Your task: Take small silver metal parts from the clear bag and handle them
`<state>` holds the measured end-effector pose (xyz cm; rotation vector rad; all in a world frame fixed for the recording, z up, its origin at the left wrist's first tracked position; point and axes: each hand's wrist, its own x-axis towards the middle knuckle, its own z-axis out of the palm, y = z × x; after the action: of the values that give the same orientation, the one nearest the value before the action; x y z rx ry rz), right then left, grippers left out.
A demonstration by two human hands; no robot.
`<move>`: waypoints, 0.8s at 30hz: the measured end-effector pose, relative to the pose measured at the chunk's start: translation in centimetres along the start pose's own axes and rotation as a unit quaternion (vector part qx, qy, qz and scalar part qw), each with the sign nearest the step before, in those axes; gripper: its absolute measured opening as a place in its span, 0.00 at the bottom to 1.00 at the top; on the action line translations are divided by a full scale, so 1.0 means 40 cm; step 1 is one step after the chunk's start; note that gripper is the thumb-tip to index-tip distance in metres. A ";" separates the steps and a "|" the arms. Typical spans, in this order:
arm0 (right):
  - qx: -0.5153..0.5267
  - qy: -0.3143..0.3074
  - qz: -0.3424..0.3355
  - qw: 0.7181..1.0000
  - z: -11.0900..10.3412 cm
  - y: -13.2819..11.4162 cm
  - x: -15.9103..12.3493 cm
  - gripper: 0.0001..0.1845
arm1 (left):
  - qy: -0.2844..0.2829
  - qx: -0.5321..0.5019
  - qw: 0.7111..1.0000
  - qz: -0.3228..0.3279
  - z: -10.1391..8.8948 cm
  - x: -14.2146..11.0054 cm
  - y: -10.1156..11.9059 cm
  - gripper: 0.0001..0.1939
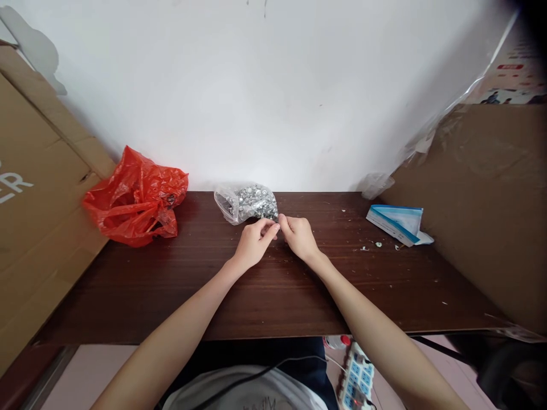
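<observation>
A clear plastic bag of several small shiny metal pieces [248, 201] lies at the back middle of the dark wooden table [265, 296]. My left hand [253, 244] and my right hand [299, 237] meet just in front of it, fingertips pinched together at the bag's near right corner. Both hands are closed in a pinch; what sits between the fingertips is too small to make out.
A crumpled red plastic bag [135, 197] lies at the table's back left. A blue and white packet [396, 222] rests at the right, with small white scraps near it. Cardboard sheets stand at both sides. A power strip [356, 380] lies on the floor below.
</observation>
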<state>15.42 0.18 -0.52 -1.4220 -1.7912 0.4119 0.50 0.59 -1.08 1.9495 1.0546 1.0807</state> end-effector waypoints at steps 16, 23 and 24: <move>0.019 0.034 0.005 0.999 -0.006 0.002 0.001 0.29 | 0.022 0.025 0.999 0.029 0.000 0.001 0.002 0.10; 0.016 0.029 0.009 0.999 -0.008 0.000 0.000 0.29 | -0.012 0.008 1.000 0.010 -0.003 -0.002 0.013 0.12; 0.010 0.028 0.007 1.000 -0.008 0.000 0.001 0.28 | -0.021 0.004 1.000 0.002 -0.004 -0.003 0.014 0.14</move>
<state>15.67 0.14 -0.31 -1.4196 -1.7287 0.3928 0.52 0.26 -0.61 1.9717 1.0343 1.0342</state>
